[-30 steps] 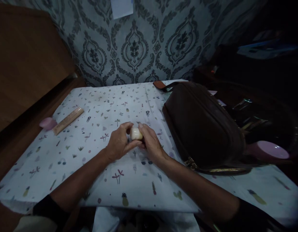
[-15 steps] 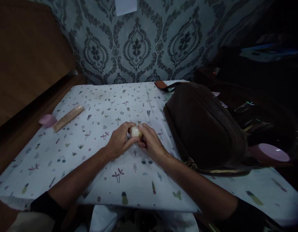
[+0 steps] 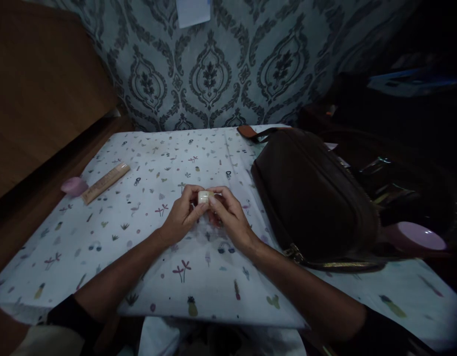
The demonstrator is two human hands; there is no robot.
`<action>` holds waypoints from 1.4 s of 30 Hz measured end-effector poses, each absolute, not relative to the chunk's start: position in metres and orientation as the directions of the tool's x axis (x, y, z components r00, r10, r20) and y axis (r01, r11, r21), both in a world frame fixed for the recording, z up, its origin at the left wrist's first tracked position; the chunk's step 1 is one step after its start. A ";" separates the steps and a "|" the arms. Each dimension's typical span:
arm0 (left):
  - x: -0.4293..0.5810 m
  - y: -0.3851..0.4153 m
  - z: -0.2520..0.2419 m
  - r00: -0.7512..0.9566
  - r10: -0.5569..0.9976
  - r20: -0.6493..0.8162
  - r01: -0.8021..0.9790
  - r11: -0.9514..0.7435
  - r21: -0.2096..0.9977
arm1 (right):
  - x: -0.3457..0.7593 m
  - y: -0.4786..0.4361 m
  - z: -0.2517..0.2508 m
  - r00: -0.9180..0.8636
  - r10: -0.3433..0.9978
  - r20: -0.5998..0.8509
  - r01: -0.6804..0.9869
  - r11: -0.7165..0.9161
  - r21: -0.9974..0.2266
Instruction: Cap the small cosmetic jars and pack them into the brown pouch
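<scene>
A small, shiny cream-white container (image 3: 204, 197) is held between both hands above the middle of the patterned cloth (image 3: 191, 148). My left hand (image 3: 182, 215) grips its left side, thumb in front and fingers behind. From the right, my right hand (image 3: 230, 215) pinches it, the thumb on its front edge and the other fingers curled behind and below. The fingers partly cover the container, and its exact type cannot be made out.
At the left lie a beige tube (image 3: 106, 183) and a pink rounded object (image 3: 74, 186). A large dark brown bag (image 3: 310, 193) stands open at the right, with a pink oval item (image 3: 417, 236) at its opening. Behind is a patterned wall (image 3: 209, 74).
The container has shifted slightly left and up and is turned a little. My right thumb has moved down from its top to its front, and both hands' fingers are more bent.
</scene>
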State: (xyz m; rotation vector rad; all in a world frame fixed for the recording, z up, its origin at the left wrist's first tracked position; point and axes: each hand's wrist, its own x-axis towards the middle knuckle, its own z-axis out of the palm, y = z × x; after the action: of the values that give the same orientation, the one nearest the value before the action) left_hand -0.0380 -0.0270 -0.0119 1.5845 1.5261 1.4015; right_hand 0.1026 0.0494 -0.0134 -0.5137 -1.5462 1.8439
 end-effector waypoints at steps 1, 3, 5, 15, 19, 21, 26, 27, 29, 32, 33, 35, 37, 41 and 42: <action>-0.039 -0.027 -0.013 -0.175 0.929 0.326 0.406 -0.234 0.883 | 0.102 0.049 -0.013 -0.711 0.697 0.094 -0.240 -0.114 -0.964; -0.040 -0.027 -0.016 -0.167 0.911 0.378 0.484 -0.258 0.836 | 0.102 0.049 -0.012 -0.727 0.685 0.049 -0.242 -0.189 -0.952; -0.042 -0.027 -0.018 -0.146 0.892 0.428 0.559 -0.282 0.780 | 0.101 0.050 -0.013 -0.729 0.685 0.018 -0.242 -0.233 -0.942; -0.038 -0.025 -0.010 -0.181 0.935 0.306 0.257 -0.256 0.932 | 0.101 0.051 -0.015 -0.694 0.691 0.202 -0.260 0.022 -0.965; -0.037 -0.026 -0.008 -0.228 0.953 0.200 0.194 -0.156 0.968 | 0.103 0.048 -0.013 -0.640 0.711 0.290 -0.197 0.213 -0.957; -0.036 -0.026 -0.008 -0.215 0.965 0.149 0.139 -0.120 0.983 | 0.104 0.047 -0.012 -0.613 0.719 0.328 -0.149 0.302 -0.942; -0.037 -0.022 -0.013 -0.162 0.985 0.065 0.006 -0.065 0.998 | 0.105 0.047 -0.014 -0.560 0.725 0.400 -0.079 0.434 -0.897; -0.038 -0.021 -0.014 -0.155 0.987 0.050 -0.010 -0.053 0.999 | 0.105 0.047 -0.014 -0.550 0.726 0.412 -0.070 0.452 -0.889; -0.038 -0.020 -0.014 -0.154 0.988 0.026 -0.025 -0.031 0.999 | 0.105 0.048 -0.016 -0.529 0.721 0.449 -0.048 0.502 -0.863; -0.037 -0.021 -0.011 -0.159 0.986 0.040 -0.001 -0.041 0.999 | 0.105 0.050 -0.017 -0.497 0.678 0.541 -0.016 0.617 -0.787; -0.036 -0.022 -0.010 -0.152 0.987 0.057 0.015 -0.055 0.998 | 0.105 0.050 -0.018 -0.492 0.658 0.569 -0.009 0.650 -0.760; -0.035 -0.024 -0.010 -0.135 0.988 0.080 0.037 -0.076 0.996 | 0.106 0.051 -0.019 -0.495 0.628 0.600 0.003 0.692 -0.722; -0.033 -0.026 -0.011 -0.129 0.989 0.068 0.024 -0.065 0.998 | 0.106 0.052 -0.020 -0.510 0.618 0.599 0.011 0.700 -0.714; -0.034 -0.023 -0.019 -0.082 0.997 -0.004 -0.137 -0.007 0.990 | 0.105 0.054 -0.024 -0.536 0.614 0.579 0.004 0.688 -0.725; -0.035 -0.022 -0.021 -0.062 0.998 -0.023 -0.171 0.012 0.985 | 0.105 0.055 -0.024 -0.538 0.612 0.579 0.000 0.687 -0.726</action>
State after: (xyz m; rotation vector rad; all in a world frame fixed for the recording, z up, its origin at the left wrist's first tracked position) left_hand -0.0346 -0.0223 -0.0207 1.0383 1.1361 1.3185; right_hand 0.1054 0.0548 -0.0244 -0.4716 -1.9997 0.8605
